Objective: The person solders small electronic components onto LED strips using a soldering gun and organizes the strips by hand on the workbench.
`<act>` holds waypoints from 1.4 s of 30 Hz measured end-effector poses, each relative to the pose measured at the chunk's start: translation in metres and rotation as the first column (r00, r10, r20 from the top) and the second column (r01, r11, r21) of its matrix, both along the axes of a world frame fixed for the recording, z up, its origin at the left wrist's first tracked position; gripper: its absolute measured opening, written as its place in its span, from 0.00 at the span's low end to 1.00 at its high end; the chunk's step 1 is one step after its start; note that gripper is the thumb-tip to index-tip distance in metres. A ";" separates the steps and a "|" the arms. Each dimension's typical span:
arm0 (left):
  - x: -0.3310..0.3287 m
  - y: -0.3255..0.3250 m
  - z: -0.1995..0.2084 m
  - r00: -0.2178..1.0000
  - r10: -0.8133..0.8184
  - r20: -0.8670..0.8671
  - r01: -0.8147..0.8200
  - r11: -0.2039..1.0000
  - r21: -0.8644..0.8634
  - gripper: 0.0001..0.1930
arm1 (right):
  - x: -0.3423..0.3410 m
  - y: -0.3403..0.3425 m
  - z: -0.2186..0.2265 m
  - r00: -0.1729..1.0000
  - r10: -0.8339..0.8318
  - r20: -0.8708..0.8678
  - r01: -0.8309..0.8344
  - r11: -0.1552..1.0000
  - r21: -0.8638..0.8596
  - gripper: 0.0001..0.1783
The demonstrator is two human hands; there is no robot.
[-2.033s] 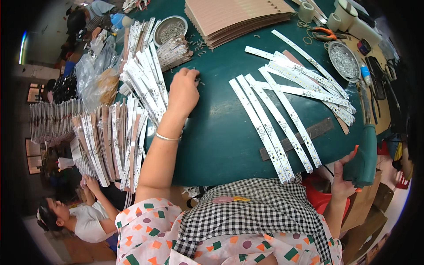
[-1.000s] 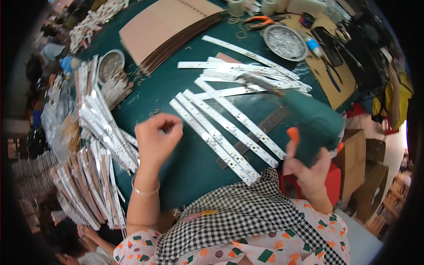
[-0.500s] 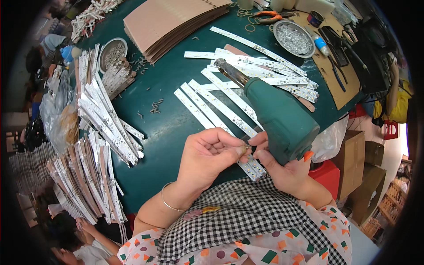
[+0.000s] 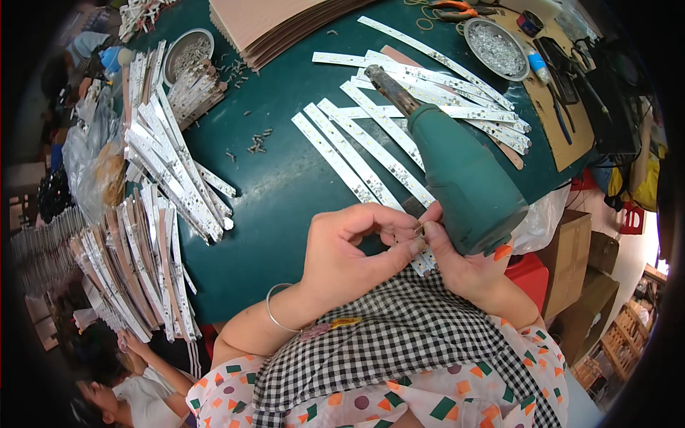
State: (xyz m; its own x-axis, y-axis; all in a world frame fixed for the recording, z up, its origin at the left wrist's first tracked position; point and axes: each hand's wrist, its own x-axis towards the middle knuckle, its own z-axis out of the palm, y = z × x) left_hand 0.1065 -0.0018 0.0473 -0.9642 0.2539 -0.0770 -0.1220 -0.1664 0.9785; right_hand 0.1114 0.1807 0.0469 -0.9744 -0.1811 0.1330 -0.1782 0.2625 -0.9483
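My left hand (image 4: pixel 349 246), with a bangle at its wrist, has thumb and forefinger pinched together. My right hand (image 4: pixel 467 267) pinches right beside it, fingertips meeting over a tiny thin piece too small to name. Under the fingers lie the near ends of several white LED strips (image 4: pixel 371 151), fanned out on the green table. Close above my right hand is a dark green bottle-shaped tool (image 4: pixel 464 178) with a narrow metal nozzle, which hides part of the strips and of the fingers.
More strips are heaped at the left (image 4: pixel 171 164), next to a metal bowl of small parts (image 4: pixel 187 44). Loose metal pieces (image 4: pixel 259 140) lie mid-table. A bowl of clear bits (image 4: pixel 497 48), pliers (image 4: pixel 561 118) and brown boards (image 4: pixel 275 25) stand farther back. Another person (image 4: pixel 135 392) sits at lower left.
Both hands now sit slightly farther right in the picture, their fingertips closer together. The whole table scene has shifted upward in view; the strips and tool keep their arrangement.
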 end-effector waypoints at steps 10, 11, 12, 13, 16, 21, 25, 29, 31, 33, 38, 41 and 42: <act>0.007 0.000 -0.017 0.922 0.089 -0.377 -0.191 0.951 -0.242 0.11 | 0.004 0.003 -0.011 0.996 0.067 -0.057 -0.064 0.997 0.049 0.38; 0.007 0.000 -0.016 0.923 0.087 -0.375 -0.190 0.950 -0.246 0.11 | 0.004 0.003 -0.011 0.995 0.072 -0.069 -0.067 0.995 0.068 0.38; 0.007 0.001 -0.015 0.915 0.095 -0.391 -0.210 0.941 -0.264 0.10 | 0.004 0.003 -0.013 0.995 0.072 -0.067 -0.068 0.996 0.064 0.38; 0.007 0.001 -0.014 0.908 0.102 -0.407 -0.230 0.932 -0.281 0.10 | 0.006 0.002 -0.015 0.995 0.059 -0.079 -0.053 0.996 0.072 0.39; 0.005 -0.002 -0.016 0.876 0.055 -0.479 -0.248 0.904 -0.349 0.10 | 0.006 0.002 -0.015 0.994 0.069 -0.088 -0.061 0.994 0.087 0.39; -0.001 -0.012 -0.018 0.844 0.018 -0.536 -0.311 0.831 -0.462 0.09 | 0.012 0.008 -0.023 0.997 0.023 -0.069 -0.018 0.997 0.077 0.35; -0.017 -0.034 -0.037 0.883 0.105 -0.458 -0.404 0.666 -0.626 0.03 | 0.017 0.022 0.002 0.951 0.015 0.310 -0.002 0.999 -0.042 0.30; -0.022 -0.040 -0.052 0.910 0.106 -0.402 -0.374 0.630 -0.681 0.04 | 0.017 0.034 0.001 0.879 0.052 0.474 0.143 0.919 -0.367 0.42; -0.023 -0.038 -0.056 0.907 0.107 -0.408 -0.379 0.632 -0.676 0.04 | 0.022 0.032 0.007 0.862 0.008 0.507 0.221 0.895 -0.389 0.45; -0.023 -0.038 -0.057 0.904 0.110 -0.413 -0.385 0.629 -0.676 0.04 | 0.024 0.033 0.008 0.840 -0.027 0.543 0.294 0.863 -0.411 0.47; -0.024 -0.040 -0.056 0.899 0.083 -0.430 -0.383 0.625 -0.680 0.04 | 0.023 0.042 0.005 0.840 -0.009 0.543 0.266 0.879 -0.396 0.51; -0.023 -0.039 -0.056 0.891 0.083 -0.446 -0.395 0.623 -0.675 0.04 | 0.023 0.041 0.005 0.846 -0.034 0.531 0.279 0.878 -0.389 0.50; -0.023 -0.039 -0.056 0.892 0.085 -0.445 -0.396 0.622 -0.676 0.04 | 0.023 0.041 0.005 0.846 -0.032 0.532 0.277 0.879 -0.388 0.50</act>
